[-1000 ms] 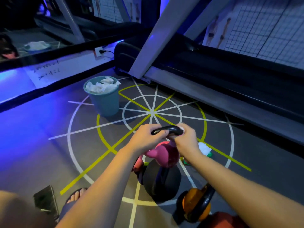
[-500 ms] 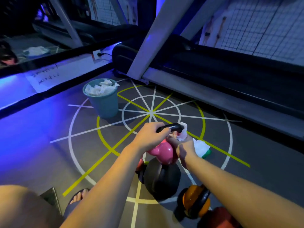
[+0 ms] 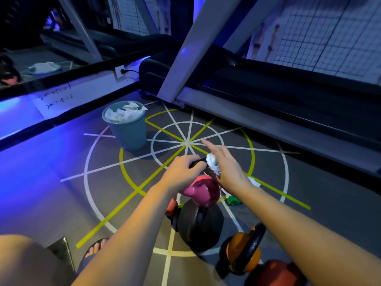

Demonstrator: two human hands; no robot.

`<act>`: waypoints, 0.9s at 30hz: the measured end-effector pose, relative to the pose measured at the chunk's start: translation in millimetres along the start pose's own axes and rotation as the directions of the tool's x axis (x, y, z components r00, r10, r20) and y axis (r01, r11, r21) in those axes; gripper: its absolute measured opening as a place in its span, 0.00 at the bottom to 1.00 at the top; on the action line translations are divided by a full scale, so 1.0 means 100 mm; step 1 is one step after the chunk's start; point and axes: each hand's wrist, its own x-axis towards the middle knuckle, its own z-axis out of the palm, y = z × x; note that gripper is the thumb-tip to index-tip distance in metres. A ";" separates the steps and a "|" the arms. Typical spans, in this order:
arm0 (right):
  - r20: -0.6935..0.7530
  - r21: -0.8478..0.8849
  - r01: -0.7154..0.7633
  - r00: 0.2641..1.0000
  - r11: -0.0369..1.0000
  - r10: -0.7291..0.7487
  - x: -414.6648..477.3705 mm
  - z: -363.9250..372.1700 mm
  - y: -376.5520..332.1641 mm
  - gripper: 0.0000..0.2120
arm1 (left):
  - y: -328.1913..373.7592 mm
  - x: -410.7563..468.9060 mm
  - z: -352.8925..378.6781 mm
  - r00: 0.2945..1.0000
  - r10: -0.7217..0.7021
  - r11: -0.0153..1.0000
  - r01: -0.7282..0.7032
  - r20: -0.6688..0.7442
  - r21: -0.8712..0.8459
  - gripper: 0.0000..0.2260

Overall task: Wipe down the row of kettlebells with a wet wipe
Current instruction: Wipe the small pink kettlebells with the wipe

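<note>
Since a moment ago my right hand (image 3: 228, 171) has lifted off the handle, fingers now splayed, with the wet wipe (image 3: 213, 165) pinched, I think, under the thumb. Along the bottom right, the red kettlebell (image 3: 276, 273), orange kettlebell (image 3: 237, 247) and black kettlebell (image 3: 198, 228) are, I judge, left to do. At centre my left hand (image 3: 183, 168) grips the pink kettlebell (image 3: 204, 191) by its handle. Beyond lies open floor (image 3: 61, 193) up to the bin (image 3: 127, 135); the treadmill (image 3: 268, 124) hems the upper right.
</note>
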 end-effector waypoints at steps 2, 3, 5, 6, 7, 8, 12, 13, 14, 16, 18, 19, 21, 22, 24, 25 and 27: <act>0.002 -0.028 -0.014 1.000 1.000 0.014 -0.02 0.01 0.05 0.33 | -0.02 0.01 -0.01 1.000 0.000 1.000 0.000 -0.004 -0.002 0.16; -0.033 -0.029 -0.039 0.999 0.999 0.038 -0.02 0.03 0.09 0.29 | -0.02 0.01 -0.01 1.000 0.000 1.000 0.000 0.000 0.001 0.15; -0.110 -0.080 -0.088 0.991 0.993 0.079 -0.03 0.07 0.20 0.14 | -0.02 0.02 0.00 1.000 0.006 1.000 -0.006 0.018 0.009 0.13; -0.123 -0.073 -0.138 0.984 0.988 0.128 -0.05 0.05 0.23 0.05 | -0.01 0.03 0.00 0.999 0.012 1.000 -0.012 0.030 0.008 0.13; -0.116 -0.020 -0.202 0.973 0.979 0.198 -0.06 0.05 0.29 0.05 | 0.01 0.04 0.01 0.999 0.017 1.000 -0.017 0.040 0.006 0.13; -0.077 0.067 -0.279 0.956 0.958 0.284 -0.07 0.04 0.32 0.08 | 0.02 0.05 0.02 0.999 0.024 1.000 -0.024 0.048 0.003 0.13; 0.057 0.460 -0.457 0.871 0.761 0.489 -0.21 0.18 0.33 0.09 | 0.08 0.11 0.05 0.997 0.034 0.999 -0.035 0.067 0.026 0.15; 0.073 0.539 -0.476 0.848 0.695 0.525 -0.24 0.25 0.32 0.10 | 0.09 0.12 0.05 0.997 0.039 0.999 -0.042 0.073 0.033 0.15; 0.099 0.603 -0.495 0.825 0.625 0.557 -0.26 0.32 0.31 0.12 | 0.09 0.12 0.06 0.996 0.047 0.998 -0.050 0.076 0.037 0.15; 0.184 0.690 -0.557 0.752 0.462 0.633 -0.27 0.45 0.32 0.16 | 0.10 0.13 0.07 0.996 0.055 0.997 -0.058 0.076 0.043 0.15; 0.163 0.727 -0.559 0.705 0.400 0.690 -0.21 0.46 0.30 0.13 | 0.11 0.14 0.07 0.995 0.067 0.996 -0.071 0.068 0.060 0.15; 0.099 0.721 -0.544 0.695 0.430 0.713 -0.15 0.45 0.30 0.10 | 0.11 0.14 0.07 0.996 0.067 0.996 -0.071 0.065 0.061 0.15; -0.026 0.708 -0.489 0.703 0.510 0.710 -0.07 0.40 0.23 0.09 | 0.09 0.14 0.07 0.997 0.056 0.998 -0.058 0.057 0.033 0.15; -0.076 0.693 -0.451 0.730 0.562 0.679 -0.03 0.36 0.18 0.09 | 0.06 0.14 0.06 0.998 0.052 0.999 -0.053 0.045 0.010 0.16; -0.185 0.583 -0.366 0.810 0.726 0.557 0.02 0.30 0.09 0.12 | 0.01 0.12 0.04 0.999 0.023 0.999 -0.022 0.023 -0.032 0.16; -0.230 0.460 -0.331 0.852 0.824 0.471 0.06 0.26 0.07 0.13 | 0.00 0.11 0.02 1.000 -0.008 0.999 0.009 0.010 -0.049 0.16; -0.234 0.139 -0.224 0.939 0.965 0.251 0.11 0.13 -0.01 0.12 | -0.03 0.10 0.00 0.998 -0.064 0.995 0.064 0.010 -0.079 0.17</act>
